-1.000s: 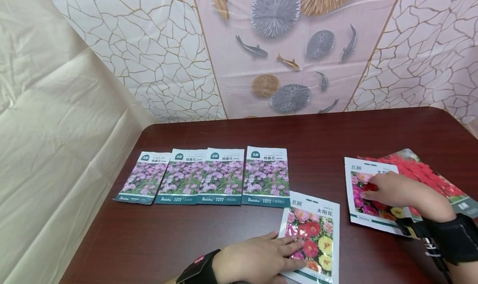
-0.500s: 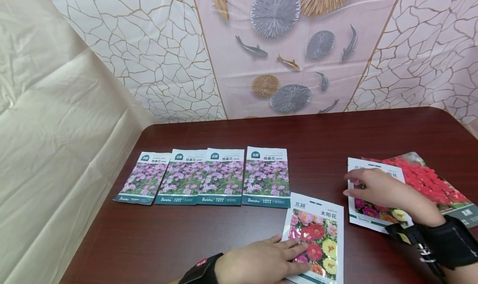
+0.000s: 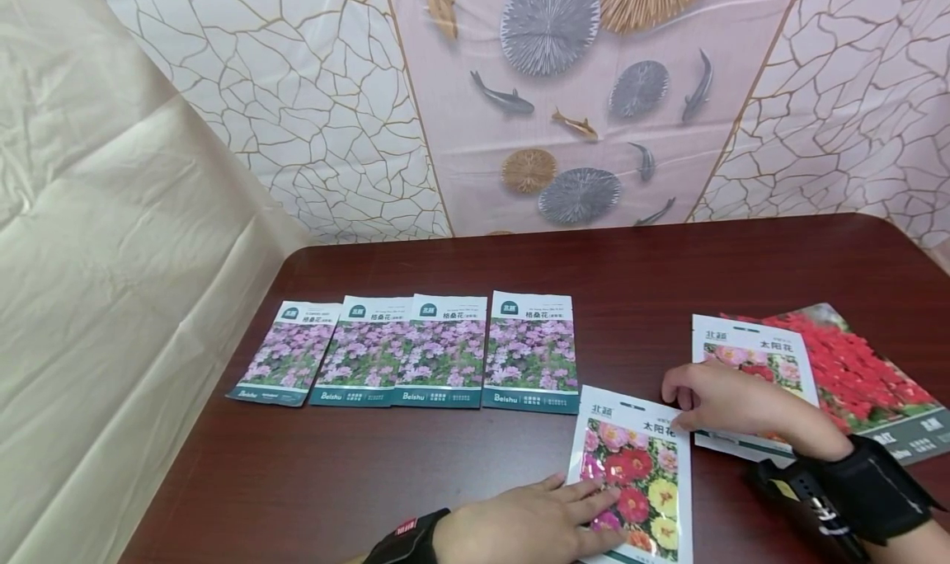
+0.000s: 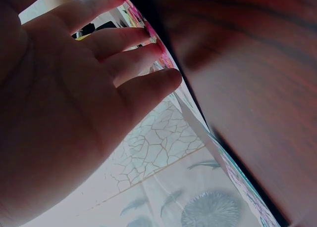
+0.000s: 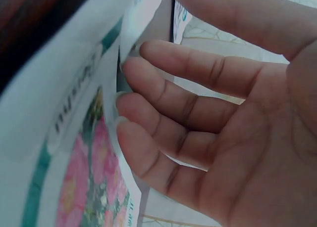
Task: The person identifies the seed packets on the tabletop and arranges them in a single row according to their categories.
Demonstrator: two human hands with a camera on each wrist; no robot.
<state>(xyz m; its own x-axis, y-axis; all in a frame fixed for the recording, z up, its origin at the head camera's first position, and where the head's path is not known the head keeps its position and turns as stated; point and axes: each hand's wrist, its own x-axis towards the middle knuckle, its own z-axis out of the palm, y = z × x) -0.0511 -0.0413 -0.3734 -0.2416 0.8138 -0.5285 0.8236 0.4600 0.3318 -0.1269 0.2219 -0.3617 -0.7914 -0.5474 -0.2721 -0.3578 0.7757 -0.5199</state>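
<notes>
Lying at near middle, the packet [image 3: 637, 465] is partly under my left hand [image 3: 530, 519], fingers straight, not gripping. My right hand [image 3: 731, 397] has moved left to its far right corner, loosely bent, seemingly holding nothing; both now serve one packet.

Head view forward and down, wrist views near hands [image 3: 529, 521]

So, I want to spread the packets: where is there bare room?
Bare table lies between the purple packets and wall cloth; also between those packets and the left hand. Crowded: beneath the right hand, by the red packet.
</notes>
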